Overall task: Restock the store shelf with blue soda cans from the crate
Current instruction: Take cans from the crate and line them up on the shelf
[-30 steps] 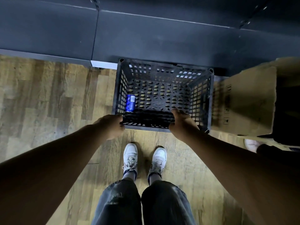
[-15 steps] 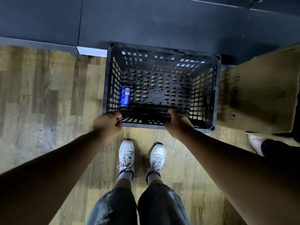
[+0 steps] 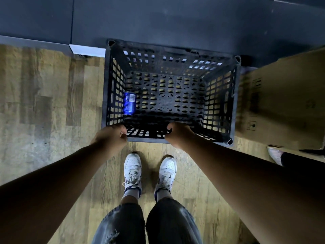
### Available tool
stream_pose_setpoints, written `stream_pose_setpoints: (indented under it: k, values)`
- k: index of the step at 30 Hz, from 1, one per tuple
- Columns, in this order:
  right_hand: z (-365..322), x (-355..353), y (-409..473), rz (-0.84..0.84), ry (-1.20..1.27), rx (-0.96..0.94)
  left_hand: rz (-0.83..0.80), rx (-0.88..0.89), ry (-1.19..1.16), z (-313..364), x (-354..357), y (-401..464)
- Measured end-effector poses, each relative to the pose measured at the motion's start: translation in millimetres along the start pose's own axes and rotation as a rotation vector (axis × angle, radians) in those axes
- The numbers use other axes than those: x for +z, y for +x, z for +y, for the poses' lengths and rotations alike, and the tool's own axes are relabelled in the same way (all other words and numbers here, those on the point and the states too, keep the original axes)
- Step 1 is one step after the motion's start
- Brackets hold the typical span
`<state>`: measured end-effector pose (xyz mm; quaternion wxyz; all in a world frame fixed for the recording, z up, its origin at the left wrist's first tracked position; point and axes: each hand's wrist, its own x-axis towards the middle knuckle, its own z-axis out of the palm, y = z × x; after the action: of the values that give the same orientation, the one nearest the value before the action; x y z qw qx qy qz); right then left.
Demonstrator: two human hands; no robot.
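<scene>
A black perforated plastic crate (image 3: 233,95) stands on the wooden floor against the dark base of the shelf unit (image 3: 158,20). One blue soda can (image 3: 129,103) lies on its side on the crate's bottom, against the left wall. My left hand (image 3: 112,137) is closed on the near rim at its left corner. My right hand (image 3: 179,134) grips the same near rim near its middle, fingers curled over the edge. Both arms reach straight down from me.
A cardboard box (image 3: 284,103) stands right of the crate, touching it. My white sneakers (image 3: 149,171) are just behind the crate. Another person's shoe (image 3: 275,154) shows at the right edge. Wooden floor (image 3: 44,103) extends to the left.
The crate now looks larger and sits lower in view, the can still lying inside it. Both hands keep their hold on the near rim.
</scene>
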<state>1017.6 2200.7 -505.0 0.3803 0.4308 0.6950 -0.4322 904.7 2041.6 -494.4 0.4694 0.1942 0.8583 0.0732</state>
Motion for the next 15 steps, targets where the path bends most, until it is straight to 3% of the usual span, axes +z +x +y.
stream_pose_setpoints:
  k: [15]
  values:
    - [20.4,3.4,56.3,-0.013,-0.051,0.062,-0.033,-0.007,0.017,-1.0,26.1,57.9]
